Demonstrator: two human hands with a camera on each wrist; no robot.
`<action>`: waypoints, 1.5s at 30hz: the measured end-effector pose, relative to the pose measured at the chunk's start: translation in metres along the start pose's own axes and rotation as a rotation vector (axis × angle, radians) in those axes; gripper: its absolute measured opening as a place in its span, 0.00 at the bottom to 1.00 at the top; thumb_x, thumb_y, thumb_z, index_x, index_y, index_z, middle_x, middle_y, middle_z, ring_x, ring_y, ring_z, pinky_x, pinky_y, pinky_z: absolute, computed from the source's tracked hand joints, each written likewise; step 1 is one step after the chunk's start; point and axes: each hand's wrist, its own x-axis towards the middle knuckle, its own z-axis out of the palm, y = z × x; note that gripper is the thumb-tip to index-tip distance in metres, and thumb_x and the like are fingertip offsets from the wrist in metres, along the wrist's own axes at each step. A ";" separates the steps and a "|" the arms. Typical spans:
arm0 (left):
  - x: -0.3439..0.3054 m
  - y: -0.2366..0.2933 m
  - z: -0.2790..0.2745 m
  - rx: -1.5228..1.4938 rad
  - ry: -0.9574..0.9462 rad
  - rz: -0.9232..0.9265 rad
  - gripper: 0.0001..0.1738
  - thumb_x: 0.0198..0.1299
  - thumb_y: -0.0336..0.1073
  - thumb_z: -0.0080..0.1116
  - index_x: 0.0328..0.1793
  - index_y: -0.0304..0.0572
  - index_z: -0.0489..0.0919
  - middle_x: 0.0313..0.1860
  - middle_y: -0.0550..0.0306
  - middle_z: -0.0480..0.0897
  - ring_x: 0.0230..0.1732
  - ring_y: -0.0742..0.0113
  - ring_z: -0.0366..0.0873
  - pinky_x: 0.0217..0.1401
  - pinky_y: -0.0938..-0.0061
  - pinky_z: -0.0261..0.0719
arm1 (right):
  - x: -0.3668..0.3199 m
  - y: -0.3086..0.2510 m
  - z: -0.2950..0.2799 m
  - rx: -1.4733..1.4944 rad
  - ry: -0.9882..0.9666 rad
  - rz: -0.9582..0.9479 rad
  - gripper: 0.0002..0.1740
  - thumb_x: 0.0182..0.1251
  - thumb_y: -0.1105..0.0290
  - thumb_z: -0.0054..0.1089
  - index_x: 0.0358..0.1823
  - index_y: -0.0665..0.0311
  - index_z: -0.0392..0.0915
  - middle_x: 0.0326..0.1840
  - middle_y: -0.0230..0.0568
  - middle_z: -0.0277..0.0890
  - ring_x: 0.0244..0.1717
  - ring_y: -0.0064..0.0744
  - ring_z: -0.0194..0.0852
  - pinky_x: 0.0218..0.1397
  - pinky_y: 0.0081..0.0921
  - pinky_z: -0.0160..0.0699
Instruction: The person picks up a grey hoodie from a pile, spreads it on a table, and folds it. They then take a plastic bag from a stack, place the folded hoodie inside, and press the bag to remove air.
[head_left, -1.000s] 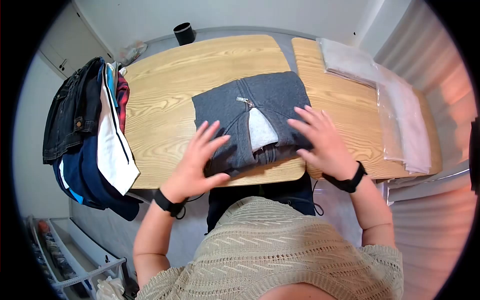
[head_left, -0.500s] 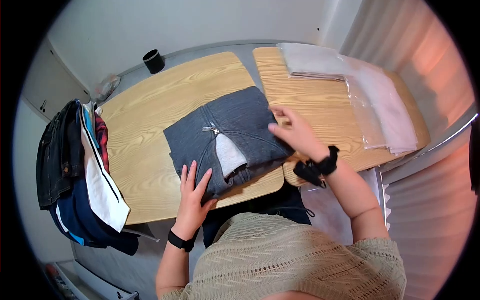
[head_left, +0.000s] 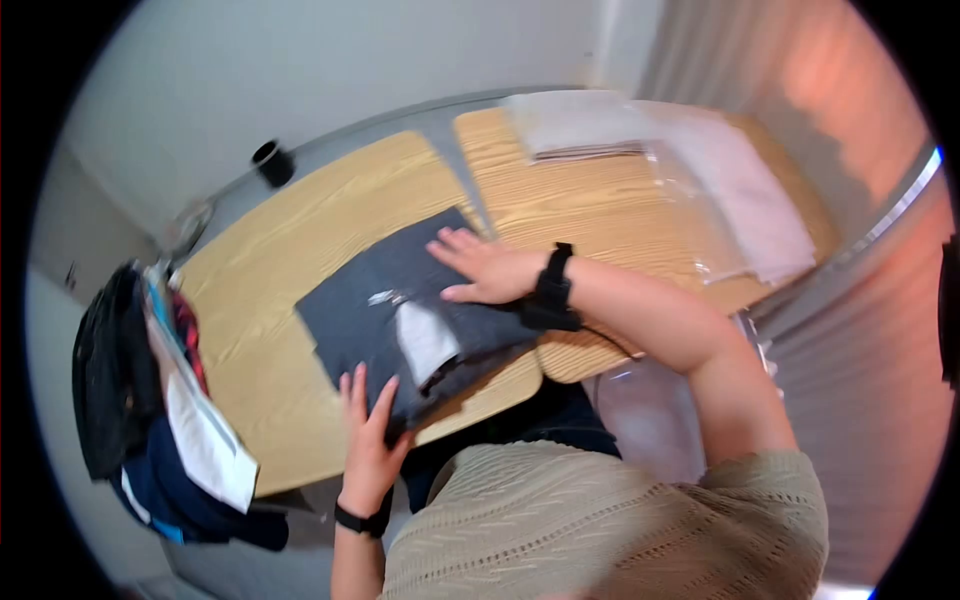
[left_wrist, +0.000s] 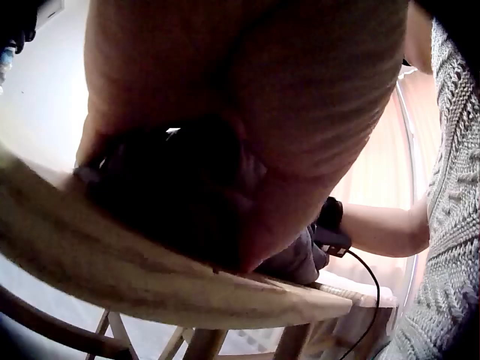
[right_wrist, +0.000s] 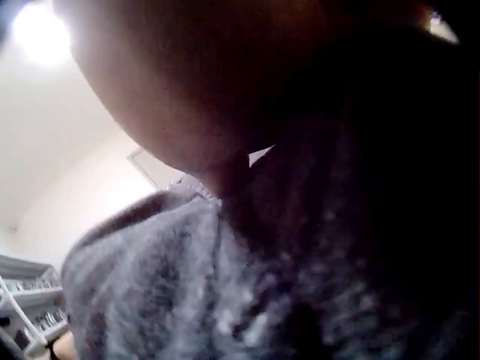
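A folded dark grey zip-up sweatshirt (head_left: 345,300) lies on the wooden table, its metal zip pull and a pale grey patch showing at the neck opening. My left hand (head_left: 372,445) rests at its near left corner, fingers extended over the cloth and thumb by the front edge. Across the upper right part of the garment, my right hand (head_left: 488,270) lies flat with fingers straight. From the left wrist, the hand (left_wrist: 247,90) appears dark and close, with the table edge (left_wrist: 180,292) beneath it. Grey cloth (right_wrist: 157,277) fills the lower part of the right wrist view.
Several garments (head_left: 115,370) hang in a bunch at the table's left end. A second wooden table (head_left: 590,210) stands to the right, bearing clear plastic bags (head_left: 585,120) and a pinkish bagged piece (head_left: 745,200). A black bin (head_left: 272,165) is on the floor behind.
My right hand has come in from beside the sweatshirt's right edge to lie across its top. My left hand has settled at the near left corner. The head view has turned rightward.
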 end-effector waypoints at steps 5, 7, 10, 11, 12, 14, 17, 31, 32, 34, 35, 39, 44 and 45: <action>-0.002 0.002 0.002 0.012 -0.011 -0.043 0.41 0.42 0.20 0.61 0.69 0.45 0.65 0.75 0.40 0.48 0.75 0.35 0.41 0.74 0.52 0.46 | -0.053 0.010 -0.050 0.735 0.303 0.077 0.38 0.67 0.52 0.55 0.71 0.65 0.55 0.71 0.52 0.56 0.72 0.40 0.54 0.72 0.32 0.53; -0.002 0.002 0.001 0.011 -0.025 -0.020 0.42 0.43 0.20 0.60 0.69 0.45 0.64 0.76 0.40 0.47 0.75 0.34 0.40 0.74 0.51 0.44 | -0.090 0.036 -0.064 0.729 0.546 0.214 0.31 0.65 0.58 0.57 0.66 0.66 0.64 0.65 0.48 0.66 0.63 0.36 0.66 0.65 0.29 0.64; -0.002 0.001 0.000 0.016 -0.061 -0.031 0.42 0.44 0.20 0.59 0.71 0.46 0.62 0.76 0.39 0.45 0.75 0.32 0.37 0.74 0.48 0.43 | -0.157 0.044 -0.100 0.532 0.800 0.561 0.24 0.62 0.64 0.59 0.58 0.69 0.72 0.53 0.48 0.77 0.53 0.34 0.75 0.57 0.26 0.72; -0.002 0.002 0.000 0.009 -0.058 -0.022 0.42 0.44 0.20 0.59 0.71 0.46 0.62 0.76 0.39 0.45 0.75 0.32 0.37 0.74 0.48 0.43 | -0.174 0.062 -0.097 0.368 0.817 0.656 0.23 0.60 0.65 0.59 0.55 0.70 0.74 0.51 0.50 0.78 0.52 0.36 0.76 0.56 0.27 0.73; -0.001 0.006 -0.002 0.005 -0.069 -0.015 0.42 0.45 0.20 0.59 0.71 0.46 0.61 0.76 0.39 0.45 0.75 0.32 0.37 0.74 0.48 0.44 | -0.186 0.085 -0.089 0.204 0.827 0.748 0.22 0.58 0.65 0.59 0.52 0.70 0.75 0.48 0.51 0.79 0.51 0.38 0.77 0.54 0.28 0.74; -0.001 0.008 -0.003 0.001 -0.078 0.010 0.43 0.46 0.20 0.59 0.72 0.45 0.60 0.76 0.39 0.43 0.75 0.31 0.36 0.73 0.48 0.44 | -0.206 0.097 -0.080 -0.086 0.655 0.935 0.19 0.54 0.67 0.58 0.47 0.69 0.78 0.48 0.55 0.78 0.52 0.50 0.76 0.55 0.36 0.75; 0.000 0.011 -0.001 -0.007 -0.063 0.005 0.43 0.46 0.20 0.59 0.72 0.45 0.60 0.76 0.39 0.43 0.75 0.31 0.36 0.73 0.48 0.44 | -0.212 0.110 -0.064 -0.192 0.240 1.239 0.16 0.53 0.72 0.55 0.42 0.71 0.80 0.48 0.59 0.77 0.50 0.52 0.77 0.52 0.40 0.77; 0.000 0.003 -0.007 0.037 -0.047 0.051 0.40 0.51 0.39 0.64 0.72 0.49 0.61 0.75 0.40 0.48 0.74 0.34 0.41 0.72 0.44 0.44 | -0.166 0.020 -0.094 0.733 0.665 0.530 0.10 0.62 0.68 0.52 0.33 0.70 0.75 0.58 0.51 0.73 0.62 0.36 0.68 0.60 0.24 0.64; 0.000 0.007 -0.012 0.084 -0.065 0.037 0.38 0.54 0.40 0.61 0.72 0.50 0.62 0.74 0.41 0.51 0.74 0.35 0.42 0.71 0.42 0.44 | -0.157 -0.009 -0.098 0.791 0.646 0.467 0.06 0.63 0.70 0.51 0.32 0.66 0.73 0.46 0.36 0.70 0.53 0.26 0.65 0.56 0.22 0.62; 0.005 0.010 -0.024 0.026 -0.062 0.027 0.33 0.59 0.40 0.56 0.72 0.49 0.62 0.72 0.41 0.56 0.74 0.37 0.45 0.71 0.43 0.44 | -0.136 -0.061 -0.106 0.866 0.575 0.374 0.04 0.63 0.72 0.50 0.31 0.62 0.72 0.34 0.21 0.67 0.43 0.15 0.62 0.53 0.20 0.61; 0.008 0.010 -0.032 -0.079 -0.039 0.037 0.31 0.62 0.39 0.54 0.72 0.48 0.62 0.71 0.41 0.59 0.74 0.38 0.48 0.72 0.46 0.45 | -0.126 -0.081 -0.108 0.922 0.491 0.282 0.03 0.63 0.72 0.50 0.31 0.62 0.72 0.40 0.24 0.70 0.43 0.15 0.62 0.52 0.20 0.62; 0.019 0.016 -0.057 -0.768 0.169 0.079 0.27 0.69 0.39 0.44 0.73 0.42 0.59 0.70 0.49 0.63 0.72 0.53 0.57 0.72 0.62 0.54 | -0.086 -0.147 -0.099 0.999 0.182 -0.053 0.02 0.63 0.73 0.51 0.31 0.62 0.71 0.63 0.39 0.68 0.48 0.18 0.64 0.56 0.21 0.63; 0.021 0.008 -0.082 -1.060 0.284 0.002 0.25 0.72 0.40 0.35 0.72 0.38 0.59 0.71 0.50 0.62 0.69 0.57 0.63 0.64 0.68 0.66 | -0.027 -0.185 -0.062 0.777 -0.148 -0.413 0.04 0.64 0.71 0.51 0.32 0.64 0.71 0.65 0.48 0.66 0.71 0.36 0.55 0.67 0.31 0.57; 0.021 0.004 -0.085 -1.024 0.275 -0.061 0.25 0.73 0.42 0.35 0.71 0.36 0.61 0.70 0.50 0.63 0.67 0.57 0.66 0.61 0.69 0.69 | -0.019 -0.191 -0.051 0.765 -0.194 -0.457 0.05 0.64 0.71 0.51 0.32 0.64 0.71 0.62 0.49 0.69 0.72 0.38 0.54 0.68 0.32 0.56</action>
